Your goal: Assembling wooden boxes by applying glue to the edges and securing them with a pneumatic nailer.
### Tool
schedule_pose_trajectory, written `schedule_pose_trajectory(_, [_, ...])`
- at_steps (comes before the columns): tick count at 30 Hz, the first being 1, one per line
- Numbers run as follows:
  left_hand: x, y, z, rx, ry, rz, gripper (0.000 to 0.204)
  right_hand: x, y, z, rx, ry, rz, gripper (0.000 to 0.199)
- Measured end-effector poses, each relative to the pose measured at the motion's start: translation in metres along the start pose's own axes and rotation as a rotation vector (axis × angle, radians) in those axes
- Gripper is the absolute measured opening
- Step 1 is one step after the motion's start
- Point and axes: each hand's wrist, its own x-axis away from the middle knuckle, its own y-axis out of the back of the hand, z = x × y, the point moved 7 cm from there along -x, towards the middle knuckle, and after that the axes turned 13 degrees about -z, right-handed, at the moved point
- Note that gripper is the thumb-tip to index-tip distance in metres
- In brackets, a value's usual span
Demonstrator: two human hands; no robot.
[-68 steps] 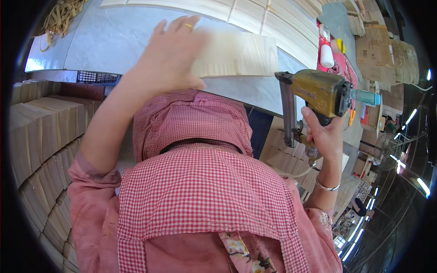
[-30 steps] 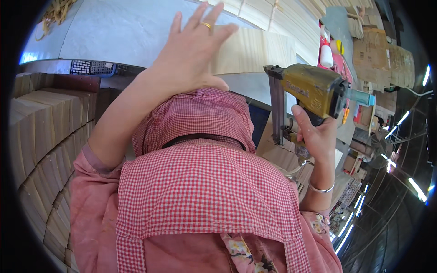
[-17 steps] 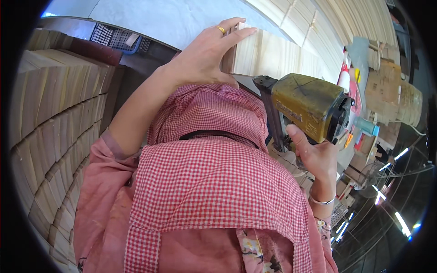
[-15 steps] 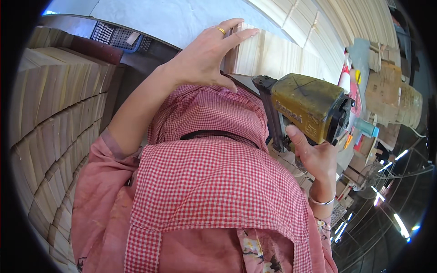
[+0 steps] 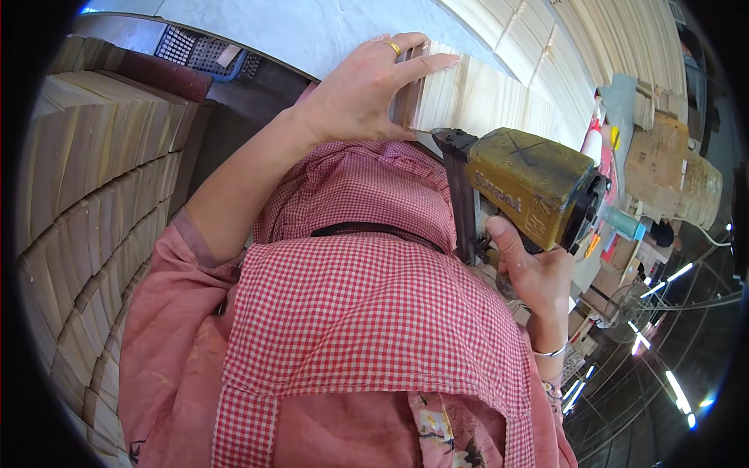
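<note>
My right hand (image 5: 540,274) is closed round the handle of a worn yellow-brown nail gun (image 5: 534,178), thumb up along its side. The tool's dark nose is close to the near side of a row of pale wooden boards (image 5: 488,97) standing on the worktable. My left hand (image 5: 363,90), with a gold ring, spans the left end of that row. Its fingers lie over the far top edge and its thumb presses toward the near side, gripping the end boards. Whether the nose touches the wood, I cannot tell.
Tall stacks of wooden pieces (image 5: 101,179) rise on the left. A blue plastic basket (image 5: 226,69) sits beyond them, below the pale blue-grey tabletop (image 5: 289,35). More stacked boards (image 5: 616,39) stand at the far right, near a red-and-white bottle (image 5: 594,134) and cardboard (image 5: 663,160).
My left hand has shifted slightly right, and its thumb has closed in against the boards. The nail gun has barely moved in my right hand.
</note>
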Motion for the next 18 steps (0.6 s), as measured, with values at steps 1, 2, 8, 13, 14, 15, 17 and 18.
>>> schedule_pose_trajectory(1, [0.000, 0.000, 0.000, -0.001, -0.003, -0.005, 0.105, 0.002, -0.002, -0.001, -0.006, -0.023, -0.002, 0.048])
schedule_pose_trajectory(2, [-0.001, 0.000, 0.000, -0.002, -0.006, -0.010, 0.104, 0.004, -0.003, -0.001, -0.013, -0.046, -0.004, 0.046])
schedule_pose_trajectory(8, [-0.001, 0.003, -0.002, -0.061, -0.137, -0.085, 0.111, 0.011, -0.009, -0.003, -0.076, -0.053, -0.046, 0.042])
schedule_pose_trajectory(13, [-0.002, 0.005, 0.000, 0.097, -0.009, -0.031, 0.121, 0.003, -0.003, 0.006, -0.004, 0.042, -0.027, 0.044])
schedule_pose_trajectory(14, [-0.002, 0.005, -0.001, 0.095, -0.005, -0.037, 0.121, 0.001, -0.003, 0.009, -0.001, 0.047, -0.023, 0.044])
schedule_pose_trajectory(15, [-0.001, 0.005, -0.002, 0.048, -0.008, -0.037, 0.123, -0.003, -0.003, 0.015, -0.002, 0.064, -0.018, 0.045])
schedule_pose_trajectory(17, [0.001, 0.005, -0.002, -0.045, -0.011, -0.037, 0.127, -0.011, -0.004, 0.028, -0.004, 0.097, -0.007, 0.046])
schedule_pose_trajectory(18, [0.002, 0.005, -0.002, -0.092, -0.012, -0.035, 0.129, -0.015, -0.005, 0.032, -0.005, 0.112, -0.001, 0.047])
